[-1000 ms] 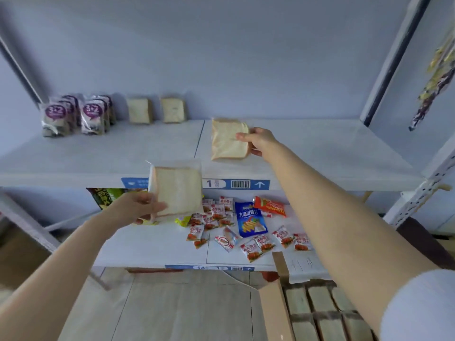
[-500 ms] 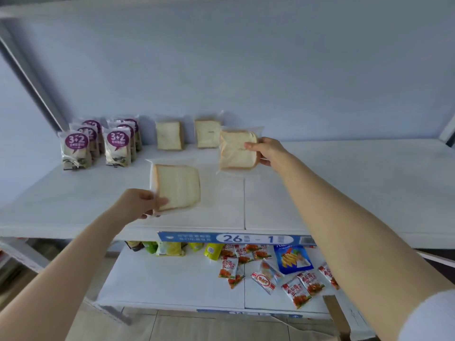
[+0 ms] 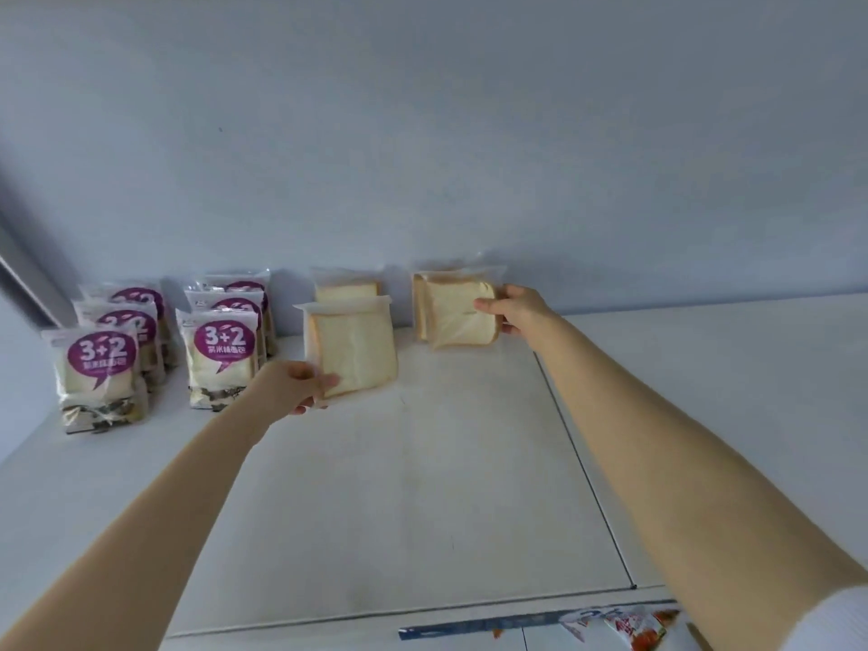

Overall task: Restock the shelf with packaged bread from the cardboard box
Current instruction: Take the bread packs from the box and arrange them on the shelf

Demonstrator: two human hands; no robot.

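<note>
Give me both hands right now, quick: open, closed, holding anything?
Left hand: closed, holding the nearer bread pack by its lower corner.
Right hand: closed, holding the farther bread pack by its right edge.

Pale blue-grey wall (image 3: 422,133) behind. Purple-labelled packets (image 3: 224,354) marked "3+2" stand upright at far left, in two rows running back toward the wall, three deep each. Grey upright post (image 3: 28,284) at left edge. Bottom right: blue price strip (image 3: 469,629); red-and-white snack packet (image 3: 634,627) at its right end, partly cut off.
</note>
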